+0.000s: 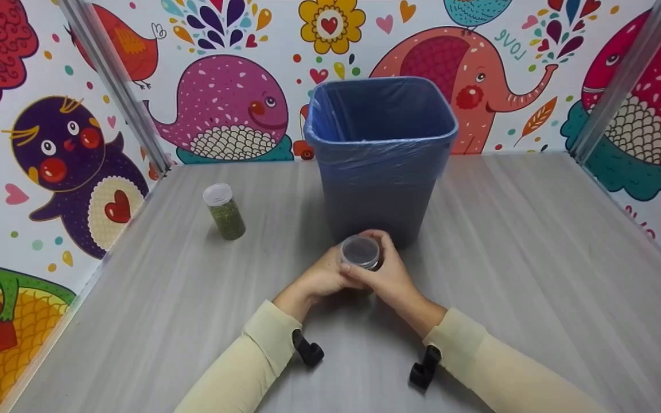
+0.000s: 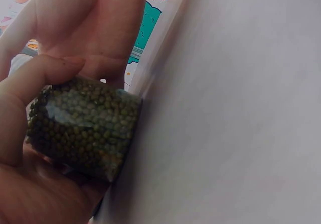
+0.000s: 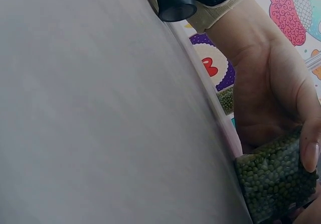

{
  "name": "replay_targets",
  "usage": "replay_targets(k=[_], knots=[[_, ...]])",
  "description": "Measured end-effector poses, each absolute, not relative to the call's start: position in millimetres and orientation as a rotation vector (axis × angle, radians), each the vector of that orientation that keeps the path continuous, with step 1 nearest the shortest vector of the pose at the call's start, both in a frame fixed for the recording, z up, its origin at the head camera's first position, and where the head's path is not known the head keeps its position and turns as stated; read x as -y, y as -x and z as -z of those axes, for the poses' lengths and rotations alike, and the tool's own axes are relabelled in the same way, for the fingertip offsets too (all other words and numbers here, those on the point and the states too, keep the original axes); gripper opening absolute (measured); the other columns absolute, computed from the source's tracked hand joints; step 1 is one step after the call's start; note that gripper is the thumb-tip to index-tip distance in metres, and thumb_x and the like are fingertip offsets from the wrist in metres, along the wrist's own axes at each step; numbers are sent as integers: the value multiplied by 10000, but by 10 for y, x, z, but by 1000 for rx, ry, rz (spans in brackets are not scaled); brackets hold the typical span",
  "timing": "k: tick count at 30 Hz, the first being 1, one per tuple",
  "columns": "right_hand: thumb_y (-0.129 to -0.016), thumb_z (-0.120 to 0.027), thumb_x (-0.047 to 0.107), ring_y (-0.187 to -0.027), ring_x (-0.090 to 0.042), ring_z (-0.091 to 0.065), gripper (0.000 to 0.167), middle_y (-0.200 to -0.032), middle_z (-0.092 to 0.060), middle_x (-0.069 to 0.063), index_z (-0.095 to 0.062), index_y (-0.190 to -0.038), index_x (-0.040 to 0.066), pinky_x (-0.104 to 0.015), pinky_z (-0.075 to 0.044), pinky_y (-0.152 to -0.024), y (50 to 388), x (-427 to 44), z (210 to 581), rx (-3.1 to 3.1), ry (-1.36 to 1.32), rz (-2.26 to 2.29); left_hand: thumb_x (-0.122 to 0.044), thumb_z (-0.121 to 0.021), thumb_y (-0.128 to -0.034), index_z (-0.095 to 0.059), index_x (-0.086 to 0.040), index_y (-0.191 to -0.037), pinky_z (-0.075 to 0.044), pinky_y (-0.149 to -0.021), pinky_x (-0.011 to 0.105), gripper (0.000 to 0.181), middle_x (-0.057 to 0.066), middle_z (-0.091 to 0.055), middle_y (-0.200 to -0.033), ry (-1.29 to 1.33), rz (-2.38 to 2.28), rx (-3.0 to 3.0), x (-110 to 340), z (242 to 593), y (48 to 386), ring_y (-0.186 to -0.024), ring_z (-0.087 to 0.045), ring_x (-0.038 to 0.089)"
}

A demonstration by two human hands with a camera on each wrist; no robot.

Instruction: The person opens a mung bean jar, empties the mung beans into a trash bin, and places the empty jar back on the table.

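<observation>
A clear jar of green beans stands on the table between both hands, its see-through lid facing up. My left hand grips the jar's body from the left. From the right, my right hand holds the jar near its top, thumb on the near side and fingers round the far side. In the right wrist view the beans show through the jar's wall beside a thumb. Part of the jar is hidden by the hands in the head view.
A second jar of green contents with a whitish lid stands on the table to the left. Behind the hands is a grey-blue bin lined with a plastic bag. Cartoon-printed panels border the table.
</observation>
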State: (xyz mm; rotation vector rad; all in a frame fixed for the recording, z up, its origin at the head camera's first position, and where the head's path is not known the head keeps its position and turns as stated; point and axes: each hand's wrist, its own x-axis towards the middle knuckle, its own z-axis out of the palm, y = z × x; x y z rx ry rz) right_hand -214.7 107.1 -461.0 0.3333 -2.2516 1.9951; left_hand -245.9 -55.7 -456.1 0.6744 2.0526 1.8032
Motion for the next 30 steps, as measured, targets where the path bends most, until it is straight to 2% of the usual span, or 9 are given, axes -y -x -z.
replay_targets(k=[6, 17, 24, 30], knots=[[-818, -907, 157, -1242, -288, -604, 701, -1386, -637, -129, -572, -1428, 66, -447, -452, -1051, 2137, -1076, 4602, 2266, -369, -1975, 114, -843, -748, -502, 60, -1497, -459, -1084, 344, 825, 179, -635, -1382, -661, -1803, -2065, 553, 4550, 2447, -1218, -586, 212], [-834, -898, 157, -1261, -297, -601, 704, -1413, -630, -130, -574, -1451, 60, -465, -455, -1059, 2149, -1080, 4611, 2273, -397, -1951, 115, -839, -740, -495, 62, -1495, -468, -1065, 331, 831, 174, -639, -1368, -634, -1815, -2056, 547, 4558, 2447, -1206, -588, 209], [-849, -884, 163, -1285, -296, -591, 743, -1433, -619, -127, -546, -1506, 81, -456, -448, -1062, 2137, -1091, 4599, 2285, -404, -1985, 114, -839, -765, -465, 47, -1530, -460, -1093, 358, 854, 175, -611, -1427, -649, -1801, -2048, 557, 4552, 2448, -1283, -569, 255], [-827, -901, 175, -1277, -294, -582, 822, -1420, -597, -152, -473, -1522, 77, -460, -429, -1077, 2145, -1082, 4609, 2272, -359, -1986, 118, -838, -759, -492, 57, -1506, -463, -1086, 349, 826, 184, -618, -1416, -666, -1806, -2043, 559, 4555, 2452, -1253, -580, 232]])
